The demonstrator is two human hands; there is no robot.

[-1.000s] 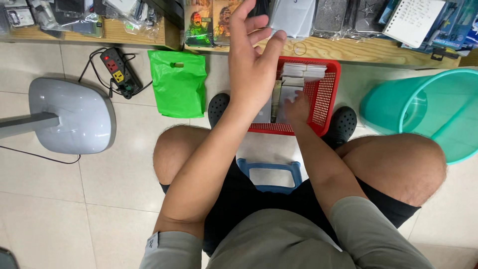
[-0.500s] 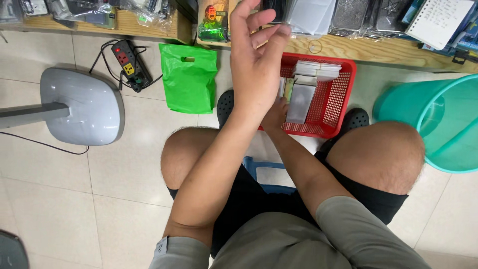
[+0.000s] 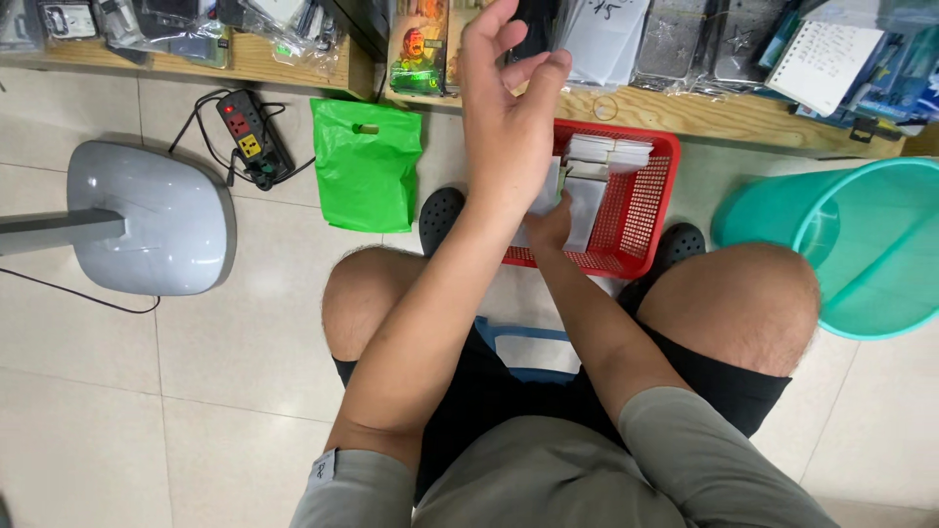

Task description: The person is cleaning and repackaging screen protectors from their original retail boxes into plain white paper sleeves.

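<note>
Red basket [image 3: 641, 210] reached into by the right hand, left hand raised above it

Inside the red basket, on the floor between the person's feet, the right hand [image 3: 550, 217] is seen low at the near left corner, touching a pale flat packet [image 3: 585, 200]; whether the fingers are closed on it cannot be told, since the left forearm hides them. The left hand [image 3: 509, 108] is held up beyond the basket's far left corner, half open, fingers loosely curled, its fingertips at a dark flat item [image 3: 533, 29] near the wooden shelf [image 3: 685, 112]. More pale packets [image 3: 608, 152] are stacked at the basket's far side. Left of the basket a green plastic bag [image 3: 367, 161] is laid, then a power strip [image 3: 246, 137] and a grey stand base [image 3: 152, 215]. Right of the basket a teal bucket [image 3: 861, 244] is placed
</note>
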